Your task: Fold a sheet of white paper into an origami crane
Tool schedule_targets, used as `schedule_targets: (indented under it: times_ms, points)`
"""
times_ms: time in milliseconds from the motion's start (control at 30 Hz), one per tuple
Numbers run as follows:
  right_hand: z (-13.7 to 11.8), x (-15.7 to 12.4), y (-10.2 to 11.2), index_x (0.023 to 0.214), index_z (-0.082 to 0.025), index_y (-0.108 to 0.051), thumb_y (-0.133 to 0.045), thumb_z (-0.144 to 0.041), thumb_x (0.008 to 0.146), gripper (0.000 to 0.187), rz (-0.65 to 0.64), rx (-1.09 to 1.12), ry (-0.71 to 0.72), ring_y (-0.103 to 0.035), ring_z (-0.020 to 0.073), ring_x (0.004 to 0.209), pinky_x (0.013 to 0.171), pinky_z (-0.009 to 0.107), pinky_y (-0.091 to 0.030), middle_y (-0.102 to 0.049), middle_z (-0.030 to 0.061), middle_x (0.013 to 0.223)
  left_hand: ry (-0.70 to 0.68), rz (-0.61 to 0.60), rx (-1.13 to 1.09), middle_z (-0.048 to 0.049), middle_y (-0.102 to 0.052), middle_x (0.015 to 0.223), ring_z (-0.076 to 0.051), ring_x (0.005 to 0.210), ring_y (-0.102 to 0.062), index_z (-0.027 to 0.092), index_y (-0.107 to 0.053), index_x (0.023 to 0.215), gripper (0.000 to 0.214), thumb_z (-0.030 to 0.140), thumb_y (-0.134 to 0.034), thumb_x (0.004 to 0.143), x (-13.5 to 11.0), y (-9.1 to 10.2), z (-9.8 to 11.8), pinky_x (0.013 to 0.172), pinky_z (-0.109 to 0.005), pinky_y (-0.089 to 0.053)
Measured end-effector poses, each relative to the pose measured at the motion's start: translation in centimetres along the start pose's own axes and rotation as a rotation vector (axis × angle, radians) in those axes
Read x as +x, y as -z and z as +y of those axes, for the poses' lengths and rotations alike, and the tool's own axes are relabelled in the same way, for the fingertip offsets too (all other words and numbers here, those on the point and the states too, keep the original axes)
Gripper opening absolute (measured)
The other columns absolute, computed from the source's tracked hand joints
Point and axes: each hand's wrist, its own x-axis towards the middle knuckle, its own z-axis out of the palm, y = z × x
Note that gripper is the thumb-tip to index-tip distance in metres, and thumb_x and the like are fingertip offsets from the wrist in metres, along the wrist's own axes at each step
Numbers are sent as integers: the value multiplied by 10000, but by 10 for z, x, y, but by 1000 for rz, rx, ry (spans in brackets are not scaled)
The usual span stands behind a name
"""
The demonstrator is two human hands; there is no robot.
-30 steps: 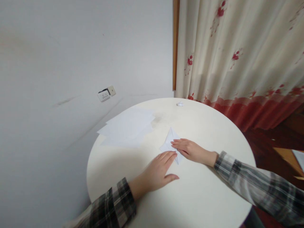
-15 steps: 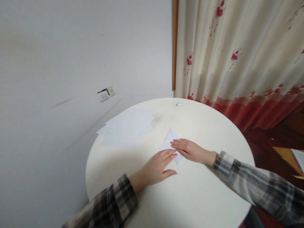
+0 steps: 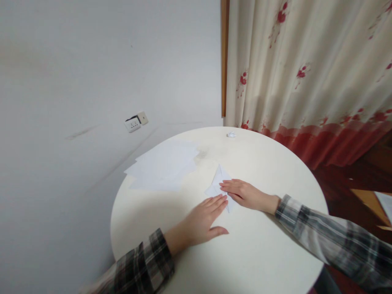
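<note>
A small folded piece of white paper (image 3: 218, 178) with pointed ends lies on the round white table (image 3: 260, 249). My right hand (image 3: 245, 192) rests flat across its middle and right side, fingers stretched out and pointing left. My left hand (image 3: 204, 218) lies against the paper's lower left part, its fingertips close to those of the right hand. The left thumb sticks out over the bare tabletop. Part of the paper's centre is hidden under the fingers.
Several loose white sheets (image 3: 165, 165) overlap at the table's left back. A crumpled bit of paper (image 3: 231, 134) sits near the far edge. Beyond the table are a wall with a socket (image 3: 132, 124) and a flowered curtain (image 3: 290, 73).
My left hand has slid slightly down and toward me along the folded paper, uncovering a little more of its left side. My right hand has stayed in place.
</note>
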Motion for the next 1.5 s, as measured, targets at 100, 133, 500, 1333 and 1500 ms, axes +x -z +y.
schedule_targets:
  times_ms: [100,133,500,1333,1500]
  points:
    - [0,0,1,1234,-200,-502,-390,-173,886,366,0,-3,1,-445,188,1206,1007,409,-366,-528,65,1266,0,9,-15,-177,-259,1427,-263,1327,-219,92,-264,1363,742,592,-393,829,-1,-2,4,1077,-419,-225]
    - [0,0,1,1234,-199,-502,-390,-173,886,367,0,-3,1,-445,188,1206,1006,409,-367,-527,67,1267,-2,18,-22,-176,-259,1428,-262,1327,-220,93,-267,1361,741,590,-400,827,-1,-3,5,1078,-416,-224]
    - [-1,0,0,1224,-204,-509,-396,-176,884,359,-8,13,-20,-444,182,1206,1015,405,-349,-529,64,1266,-8,101,-68,-137,-397,1354,-240,1258,-344,138,-365,1303,607,523,-446,840,4,2,4,1061,-384,-273]
    - [1,-3,0,1226,-206,-506,-406,-163,875,368,-2,6,-17,-449,185,1202,1011,408,-353,-526,67,1268,-102,35,-96,-110,-416,1357,-220,1295,-309,150,-403,1294,504,427,-441,874,-4,8,-1,1075,-374,-260]
    - [2,-3,-1,1224,-208,-509,-406,-163,875,367,-1,9,-18,-450,181,1201,1014,403,-350,-533,66,1261,-120,45,-107,-90,-427,1352,-224,1287,-325,184,-403,1299,490,427,-442,876,-5,8,-2,1066,-378,-275]
